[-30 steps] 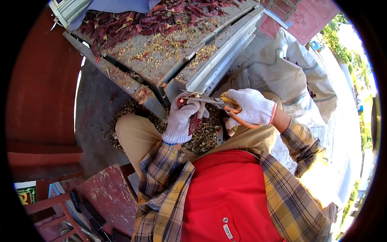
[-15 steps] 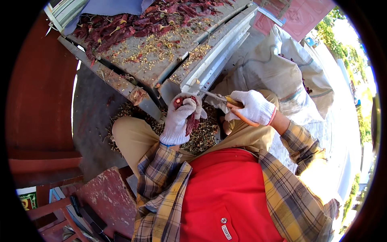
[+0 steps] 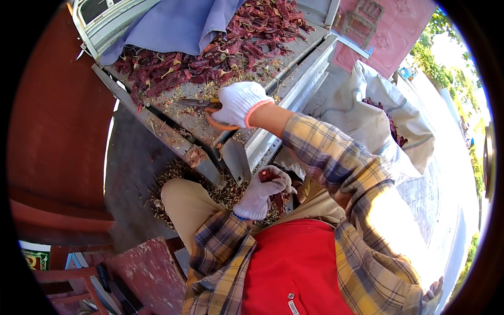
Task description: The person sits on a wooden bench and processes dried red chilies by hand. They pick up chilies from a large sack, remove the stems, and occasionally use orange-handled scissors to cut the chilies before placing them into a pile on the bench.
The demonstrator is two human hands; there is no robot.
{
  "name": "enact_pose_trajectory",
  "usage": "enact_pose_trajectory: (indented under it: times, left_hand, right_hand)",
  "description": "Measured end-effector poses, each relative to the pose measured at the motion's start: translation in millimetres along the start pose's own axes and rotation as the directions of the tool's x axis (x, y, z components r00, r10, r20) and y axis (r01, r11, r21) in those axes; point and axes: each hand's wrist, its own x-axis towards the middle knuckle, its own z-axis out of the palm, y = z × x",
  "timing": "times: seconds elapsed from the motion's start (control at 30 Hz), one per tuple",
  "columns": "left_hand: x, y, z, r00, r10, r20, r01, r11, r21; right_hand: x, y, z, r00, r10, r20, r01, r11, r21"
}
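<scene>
Low over my lap, my left hand in a white knit glove is closed round a dark red dried chili pepper; its cut pale end faces up and the body hangs below my fingers. My right hand, gloved too, reaches over the metal tabletop, fingers wrapped round orange-handled pruning shears. Their dark blades point left, above scattered seeds. Beyond the blades lies a heap of dried chili peppers, partly under a blue-grey cloth.
A large white woven sack with red chilies inside stands to the right. Stems and scraps cover the floor beneath the table's edge. A worn red wooden board is at lower left, beside a red wall.
My right hand has swung forward and left with the shears, from beside my left hand to over the tabletop. My left hand still holds the chili, now lower and further right in view.
</scene>
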Motion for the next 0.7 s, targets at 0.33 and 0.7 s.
enact_pose_trajectory:
  times: [0.33, 0.7]
  left_hand:
    - [-3, 25, 11, 0.998, -0.049, 0.042, 0.055, 0.983, -0.177]
    - [-4, 8, -11, 1.000, 0.006, 0.022, -0.003, 0.988, -0.155]
  right_hand:
    - [83, 90, 12, 0.925, -0.097, -0.367, 0.109, 0.994, 0.012]
    - [127, 107, 22, 0.854, -0.459, -0.243, 0.400, 0.880, -0.255]
